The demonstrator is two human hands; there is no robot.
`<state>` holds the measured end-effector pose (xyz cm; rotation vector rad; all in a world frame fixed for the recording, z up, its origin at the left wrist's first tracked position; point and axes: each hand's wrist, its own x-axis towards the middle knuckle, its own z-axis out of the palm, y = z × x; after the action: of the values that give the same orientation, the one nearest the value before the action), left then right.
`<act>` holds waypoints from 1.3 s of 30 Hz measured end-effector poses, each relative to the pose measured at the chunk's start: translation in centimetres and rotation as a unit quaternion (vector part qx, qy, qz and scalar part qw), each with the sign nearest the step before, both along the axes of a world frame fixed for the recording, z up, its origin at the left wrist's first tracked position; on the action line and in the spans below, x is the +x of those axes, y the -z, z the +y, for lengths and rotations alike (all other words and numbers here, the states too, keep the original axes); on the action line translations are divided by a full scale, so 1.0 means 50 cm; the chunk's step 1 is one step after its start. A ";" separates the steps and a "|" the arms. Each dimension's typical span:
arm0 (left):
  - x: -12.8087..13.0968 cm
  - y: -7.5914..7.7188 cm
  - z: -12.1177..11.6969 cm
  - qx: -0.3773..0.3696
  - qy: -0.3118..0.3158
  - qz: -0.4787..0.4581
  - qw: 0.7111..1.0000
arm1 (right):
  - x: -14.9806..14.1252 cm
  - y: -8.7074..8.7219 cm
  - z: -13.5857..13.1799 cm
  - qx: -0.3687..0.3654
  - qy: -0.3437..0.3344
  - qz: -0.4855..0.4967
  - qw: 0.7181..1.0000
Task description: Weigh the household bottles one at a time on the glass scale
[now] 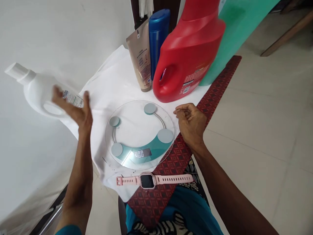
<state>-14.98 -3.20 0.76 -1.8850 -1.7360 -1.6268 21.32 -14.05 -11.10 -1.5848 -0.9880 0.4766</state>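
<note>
My left hand [74,109], slightly blurred, is raised with thumb and fingers spread in front of the white bottle [41,88]; whether it touches the bottle I cannot tell. Loosely curled, my right hand [191,123] rests by the right edge of the cloth, with nothing visible in its fingers. Between the hands lies a round glass weighing scale [137,130] with grey pads and a teal band. Its lit display [141,153] seems to read 0.0 or similar, seen at an angle. A pink smartwatch [147,180] lies stretched out at the near side, its screen dark.
Behind the scale stand a beige tube [140,58], a blue bottle [158,39], a large red jug [188,55] and a green container [234,32]. White cloth [112,78] covers part of the red patterned table cover [220,83]. A wall borders the left; tiled floor lies right.
</note>
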 end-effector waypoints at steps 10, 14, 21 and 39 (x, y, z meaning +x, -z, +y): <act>0.409 0.059 0.247 -0.141 0.292 -0.134 0.936 | 0.001 -0.023 -0.011 0.003 -0.010 0.010 1.000; 0.442 0.055 0.268 -0.138 0.218 -0.183 0.949 | 0.002 -0.029 -0.013 0.005 -0.017 0.015 1.000; 0.475 -0.013 0.245 -0.062 0.263 -0.159 0.950 | 0.005 -0.035 -0.015 -0.003 -0.024 0.016 1.000; 0.371 -0.148 0.062 0.201 0.308 -0.201 0.908 | 0.002 -0.027 -0.009 -0.006 -0.016 0.009 1.000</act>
<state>3.56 -0.07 8.14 -2.0945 -0.7787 -2.5030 21.39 -14.52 -9.75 -1.5750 -1.0006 0.5192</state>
